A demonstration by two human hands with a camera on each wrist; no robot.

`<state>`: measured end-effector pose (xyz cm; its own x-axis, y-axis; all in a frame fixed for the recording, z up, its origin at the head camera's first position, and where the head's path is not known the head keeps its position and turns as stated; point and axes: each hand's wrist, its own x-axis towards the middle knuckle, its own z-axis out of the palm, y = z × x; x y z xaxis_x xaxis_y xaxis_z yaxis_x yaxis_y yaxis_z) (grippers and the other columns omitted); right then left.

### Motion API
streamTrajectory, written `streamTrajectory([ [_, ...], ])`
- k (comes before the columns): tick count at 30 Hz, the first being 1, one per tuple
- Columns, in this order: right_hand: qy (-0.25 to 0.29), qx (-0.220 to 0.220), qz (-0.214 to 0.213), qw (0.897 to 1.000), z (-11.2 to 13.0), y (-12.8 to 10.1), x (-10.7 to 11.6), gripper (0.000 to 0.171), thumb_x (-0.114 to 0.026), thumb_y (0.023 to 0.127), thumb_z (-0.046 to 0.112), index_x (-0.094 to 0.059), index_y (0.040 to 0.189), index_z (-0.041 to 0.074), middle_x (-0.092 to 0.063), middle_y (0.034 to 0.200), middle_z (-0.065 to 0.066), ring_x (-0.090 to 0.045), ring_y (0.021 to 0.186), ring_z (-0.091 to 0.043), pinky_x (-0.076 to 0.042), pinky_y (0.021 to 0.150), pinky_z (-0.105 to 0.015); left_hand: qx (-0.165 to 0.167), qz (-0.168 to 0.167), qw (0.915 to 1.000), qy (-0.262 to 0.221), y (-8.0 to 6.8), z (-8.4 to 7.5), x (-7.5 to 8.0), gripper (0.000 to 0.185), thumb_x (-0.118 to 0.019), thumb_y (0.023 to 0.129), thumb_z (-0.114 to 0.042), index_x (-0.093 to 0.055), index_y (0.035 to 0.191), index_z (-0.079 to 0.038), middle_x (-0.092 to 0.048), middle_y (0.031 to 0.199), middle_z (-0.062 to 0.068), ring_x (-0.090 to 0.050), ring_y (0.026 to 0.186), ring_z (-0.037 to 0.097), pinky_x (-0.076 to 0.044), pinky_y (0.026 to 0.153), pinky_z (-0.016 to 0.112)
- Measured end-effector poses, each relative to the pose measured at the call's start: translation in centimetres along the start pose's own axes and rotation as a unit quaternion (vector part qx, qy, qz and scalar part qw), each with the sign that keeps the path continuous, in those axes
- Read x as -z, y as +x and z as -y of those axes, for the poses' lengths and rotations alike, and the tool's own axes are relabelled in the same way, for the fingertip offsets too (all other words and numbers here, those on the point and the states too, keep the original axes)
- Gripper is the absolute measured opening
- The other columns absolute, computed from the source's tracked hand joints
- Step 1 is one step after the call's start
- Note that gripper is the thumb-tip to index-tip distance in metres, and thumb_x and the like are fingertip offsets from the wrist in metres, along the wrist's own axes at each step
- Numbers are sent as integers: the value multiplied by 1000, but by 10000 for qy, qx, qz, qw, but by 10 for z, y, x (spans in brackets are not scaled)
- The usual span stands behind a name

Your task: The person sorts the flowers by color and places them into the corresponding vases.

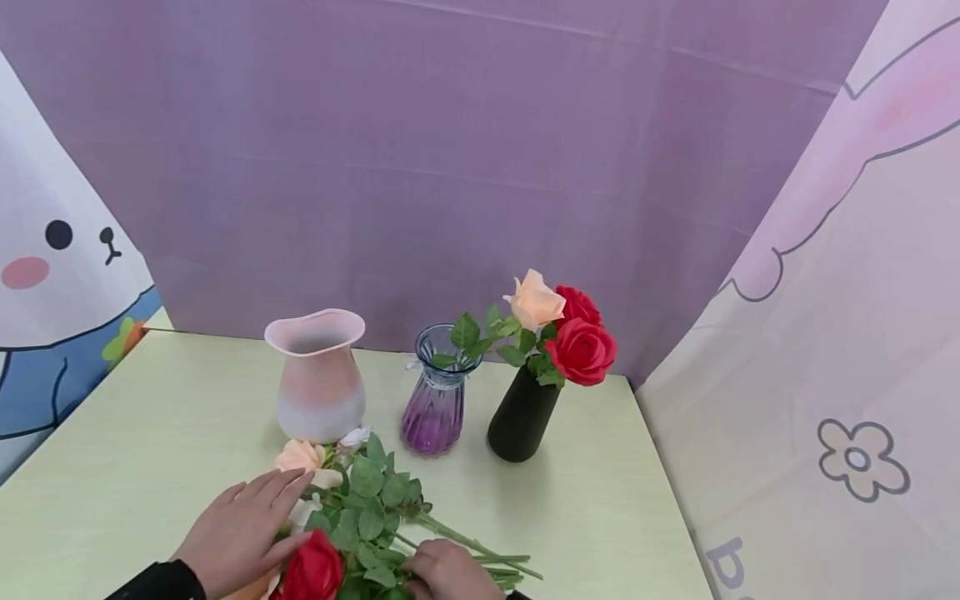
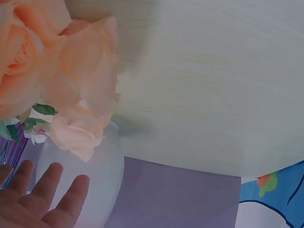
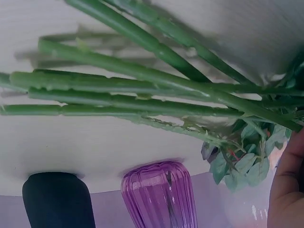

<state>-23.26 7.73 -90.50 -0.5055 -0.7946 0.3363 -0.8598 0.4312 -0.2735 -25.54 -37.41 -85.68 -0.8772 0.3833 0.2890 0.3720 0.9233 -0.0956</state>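
Observation:
A bunch of roses lies at the table's front, with green leaves (image 1: 367, 500) in its middle and bare stems (image 3: 142, 71) pointing right. My left hand (image 1: 243, 529) stretches over the flower heads with fingers extended, fingertips right at a peach rose (image 1: 300, 456). Near its thumb is a red rose (image 1: 313, 568). In the left wrist view, large peach roses (image 2: 28, 57) hang beyond the spread fingers (image 2: 71, 199). My right hand (image 1: 453, 571) has its fingers curled at a rose stem (image 3: 280, 121) just below the leaves; its fingertips are partly hidden.
Behind the bunch stand a pink-and-white vase (image 1: 318, 392), a purple glass vase (image 1: 433, 417) holding a leafy stem, and a black vase (image 1: 521, 417). Two red roses (image 1: 581, 352) and a peach rose (image 1: 536, 300) rise from the black vase. A purple cloth (image 1: 420, 167) hangs behind the table.

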Motion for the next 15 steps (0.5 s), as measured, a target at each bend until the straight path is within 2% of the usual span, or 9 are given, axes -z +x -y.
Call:
streamTrajectory([
  [7,546,-654,-20,9964,2,6,20,28,-54,97,55,-58,124,47,-56,101,29,-52,88,13,-50,70,-13,10,209,9998,27,-1,-1,3,106,-36,68,-97,-15,158,-44,-6,162,-26,-26,147,11,-42,101,66],
  [10,649,-806,-302,9942,8,11,39,27,-56,96,56,-56,122,50,-57,102,30,-52,90,16,-50,71,-12,4,225,9997,17,-1,-1,5,108,-38,67,-98,-14,158,-44,-6,162,-27,-25,147,11,-43,102,65],
  [15,841,-935,-1029,9867,20,23,80,32,-66,94,46,-58,125,46,-57,100,30,-51,86,17,-48,68,-7,-2,186,9998,52,6,-2,15,104,-42,72,-94,-14,158,-44,-7,164,-23,-22,150,12,-39,107,64],
])
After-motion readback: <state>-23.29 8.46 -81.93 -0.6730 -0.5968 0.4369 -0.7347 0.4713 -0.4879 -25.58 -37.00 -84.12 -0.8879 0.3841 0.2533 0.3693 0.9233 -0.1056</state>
